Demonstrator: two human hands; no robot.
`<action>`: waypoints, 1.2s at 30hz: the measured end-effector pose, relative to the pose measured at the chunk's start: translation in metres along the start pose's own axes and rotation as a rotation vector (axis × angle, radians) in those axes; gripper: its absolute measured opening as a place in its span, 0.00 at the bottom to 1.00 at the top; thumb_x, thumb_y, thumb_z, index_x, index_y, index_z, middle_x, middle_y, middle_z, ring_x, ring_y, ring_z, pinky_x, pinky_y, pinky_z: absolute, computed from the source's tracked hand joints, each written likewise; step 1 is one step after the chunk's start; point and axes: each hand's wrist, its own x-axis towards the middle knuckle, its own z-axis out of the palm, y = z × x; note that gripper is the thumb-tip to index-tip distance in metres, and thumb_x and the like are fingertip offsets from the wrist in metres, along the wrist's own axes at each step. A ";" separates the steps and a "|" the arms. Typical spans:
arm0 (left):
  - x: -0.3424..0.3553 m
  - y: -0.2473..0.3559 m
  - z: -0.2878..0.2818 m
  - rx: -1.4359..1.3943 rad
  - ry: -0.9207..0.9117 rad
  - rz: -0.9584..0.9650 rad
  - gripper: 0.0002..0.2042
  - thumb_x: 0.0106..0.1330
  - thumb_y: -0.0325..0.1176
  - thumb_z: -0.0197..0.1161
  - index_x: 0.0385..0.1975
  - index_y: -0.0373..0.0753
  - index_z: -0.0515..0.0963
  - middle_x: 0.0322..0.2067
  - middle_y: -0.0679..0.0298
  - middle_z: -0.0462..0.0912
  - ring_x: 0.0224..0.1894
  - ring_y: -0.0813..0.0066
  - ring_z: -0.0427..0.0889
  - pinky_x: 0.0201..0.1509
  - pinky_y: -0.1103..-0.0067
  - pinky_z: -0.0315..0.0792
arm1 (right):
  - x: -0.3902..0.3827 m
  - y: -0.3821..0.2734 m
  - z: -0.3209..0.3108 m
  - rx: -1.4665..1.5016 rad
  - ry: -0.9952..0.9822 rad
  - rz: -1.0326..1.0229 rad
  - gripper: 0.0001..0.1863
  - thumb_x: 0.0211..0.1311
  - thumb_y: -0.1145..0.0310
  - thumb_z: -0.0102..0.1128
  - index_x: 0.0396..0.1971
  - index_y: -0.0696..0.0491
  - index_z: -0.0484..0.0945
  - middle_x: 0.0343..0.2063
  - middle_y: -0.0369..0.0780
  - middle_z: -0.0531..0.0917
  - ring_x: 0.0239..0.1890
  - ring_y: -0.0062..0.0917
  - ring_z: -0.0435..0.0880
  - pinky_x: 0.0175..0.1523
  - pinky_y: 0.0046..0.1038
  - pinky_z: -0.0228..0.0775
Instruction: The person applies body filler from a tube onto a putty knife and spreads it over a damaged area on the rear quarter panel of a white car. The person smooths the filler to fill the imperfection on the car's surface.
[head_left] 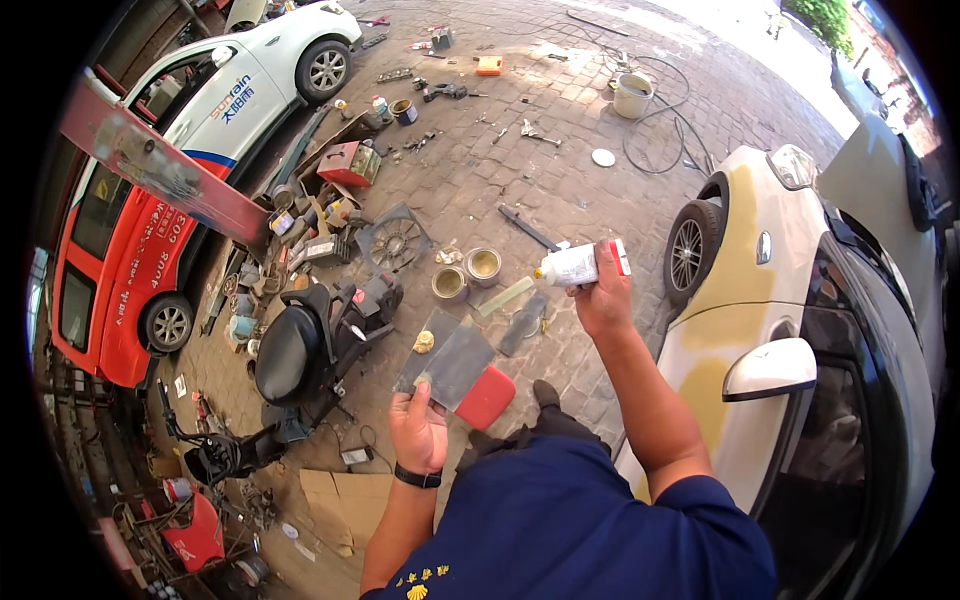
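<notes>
My left hand (418,435) grips the near edge of a thin grey board (460,368), thumb on top. A dollop of yellowish putty (424,342) lies toward the board's left side. My right hand (607,302), farther out and to the right, is closed around a white bottle (570,267) with a red end. The bottle lies tilted nearly sideways, its yellowish tip pointing left, apart from the board. Beyond the board, two open tins (450,285) stand side by side on the paving. A pale strip (507,297) and a dark flat blade (523,325) lie near them.
Close on my right stands a white car (745,240) with yellowish patches. A red pad (487,398) is below the board. A black scooter seat (292,355), a fan part (393,238) and a red toolbox (349,164) crowd the left. A bucket (632,96) stands farther off.
</notes>
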 end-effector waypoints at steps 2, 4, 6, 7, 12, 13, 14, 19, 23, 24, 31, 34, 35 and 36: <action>0.005 -0.001 0.004 -0.010 -0.024 -0.004 0.10 0.77 0.25 0.60 0.55 0.38 0.78 0.56 0.60 0.85 0.58 0.67 0.84 0.65 0.67 0.77 | -0.003 0.001 0.000 -0.056 0.014 -0.044 0.14 0.82 0.55 0.53 0.41 0.50 0.76 0.30 0.36 0.84 0.27 0.22 0.83 0.25 0.27 0.70; 0.009 0.002 0.007 -0.015 -0.038 -0.024 0.09 0.77 0.25 0.60 0.53 0.37 0.79 0.54 0.60 0.85 0.56 0.67 0.84 0.64 0.67 0.77 | -0.012 0.003 0.000 -0.114 0.067 -0.063 0.13 0.81 0.55 0.56 0.38 0.48 0.76 0.26 0.33 0.80 0.24 0.19 0.77 0.24 0.25 0.66; 0.010 0.003 0.012 -0.039 -0.035 -0.064 0.07 0.77 0.24 0.60 0.51 0.36 0.79 0.51 0.59 0.86 0.54 0.68 0.84 0.62 0.68 0.78 | -0.025 0.000 0.003 -0.133 0.098 -0.088 0.13 0.80 0.54 0.56 0.37 0.47 0.76 0.23 0.32 0.77 0.22 0.17 0.73 0.24 0.25 0.65; 0.012 0.004 0.010 -0.040 -0.052 -0.076 0.07 0.77 0.24 0.60 0.50 0.35 0.78 0.50 0.59 0.86 0.53 0.68 0.84 0.62 0.69 0.78 | -0.032 0.001 0.003 -0.110 0.102 -0.100 0.14 0.81 0.53 0.56 0.37 0.47 0.76 0.22 0.32 0.77 0.22 0.18 0.72 0.24 0.26 0.65; 0.020 -0.013 -0.025 -0.038 -0.151 -0.120 0.09 0.77 0.25 0.59 0.54 0.36 0.78 0.54 0.58 0.86 0.55 0.67 0.85 0.63 0.65 0.78 | -0.052 -0.006 0.007 0.109 0.031 -0.028 0.22 0.81 0.45 0.49 0.39 0.49 0.79 0.22 0.33 0.77 0.23 0.22 0.74 0.29 0.30 0.69; 0.019 -0.013 -0.028 -0.032 -0.158 -0.134 0.10 0.77 0.25 0.59 0.54 0.36 0.78 0.54 0.58 0.86 0.56 0.67 0.85 0.63 0.65 0.78 | -0.058 0.000 0.004 0.066 0.058 0.001 0.21 0.81 0.46 0.50 0.39 0.49 0.79 0.22 0.33 0.77 0.23 0.22 0.74 0.29 0.30 0.70; 0.016 -0.008 -0.022 -0.058 -0.172 -0.142 0.10 0.77 0.25 0.59 0.55 0.35 0.78 0.55 0.58 0.85 0.56 0.66 0.85 0.64 0.65 0.78 | -0.063 0.003 0.009 0.022 0.081 0.005 0.21 0.81 0.46 0.50 0.39 0.49 0.79 0.23 0.34 0.78 0.23 0.21 0.75 0.29 0.30 0.70; 0.005 0.010 -0.049 -0.098 -0.183 -0.143 0.10 0.77 0.23 0.58 0.54 0.35 0.79 0.53 0.58 0.85 0.55 0.66 0.85 0.63 0.67 0.78 | -0.082 0.021 0.011 -0.076 0.058 -0.046 0.18 0.81 0.52 0.54 0.39 0.51 0.80 0.25 0.34 0.81 0.25 0.20 0.76 0.30 0.29 0.72; 0.005 0.032 -0.068 -0.031 -0.119 -0.121 0.10 0.76 0.24 0.59 0.55 0.36 0.78 0.53 0.59 0.85 0.55 0.66 0.85 0.62 0.67 0.78 | -0.095 0.026 0.024 -0.108 0.077 -0.058 0.16 0.81 0.53 0.54 0.45 0.52 0.81 0.29 0.35 0.83 0.27 0.19 0.78 0.31 0.27 0.73; 0.007 0.035 -0.075 -0.014 -0.104 -0.116 0.11 0.76 0.25 0.59 0.55 0.37 0.78 0.53 0.59 0.85 0.54 0.66 0.85 0.62 0.67 0.78 | -0.100 0.024 0.034 -0.067 0.073 -0.045 0.15 0.81 0.55 0.55 0.45 0.52 0.81 0.30 0.35 0.83 0.27 0.19 0.78 0.31 0.26 0.73; 0.017 0.046 -0.106 0.037 -0.116 -0.083 0.13 0.76 0.28 0.61 0.57 0.39 0.76 0.57 0.61 0.83 0.57 0.66 0.83 0.63 0.67 0.77 | -0.090 0.045 0.031 -0.090 -0.024 -0.124 0.09 0.78 0.64 0.59 0.48 0.52 0.80 0.32 0.35 0.83 0.29 0.20 0.81 0.29 0.25 0.72; 0.020 0.047 -0.108 0.054 -0.128 -0.064 0.13 0.77 0.30 0.61 0.58 0.39 0.76 0.56 0.61 0.84 0.56 0.67 0.84 0.60 0.69 0.78 | -0.086 0.040 0.043 -0.004 0.040 -0.142 0.09 0.77 0.63 0.60 0.47 0.52 0.80 0.31 0.34 0.83 0.29 0.19 0.81 0.30 0.25 0.72; 0.021 0.046 -0.112 0.061 -0.130 -0.066 0.13 0.77 0.30 0.61 0.58 0.39 0.76 0.56 0.61 0.84 0.56 0.67 0.84 0.60 0.69 0.78 | -0.087 0.036 0.048 0.098 0.031 -0.116 0.09 0.77 0.63 0.60 0.47 0.52 0.80 0.31 0.34 0.83 0.29 0.19 0.81 0.30 0.25 0.72; 0.023 0.045 -0.115 0.066 -0.131 -0.068 0.13 0.77 0.30 0.61 0.58 0.39 0.76 0.55 0.62 0.85 0.55 0.67 0.85 0.59 0.69 0.78 | -0.089 0.030 0.054 0.199 0.020 -0.089 0.09 0.77 0.63 0.61 0.47 0.51 0.80 0.31 0.34 0.83 0.30 0.18 0.80 0.31 0.25 0.73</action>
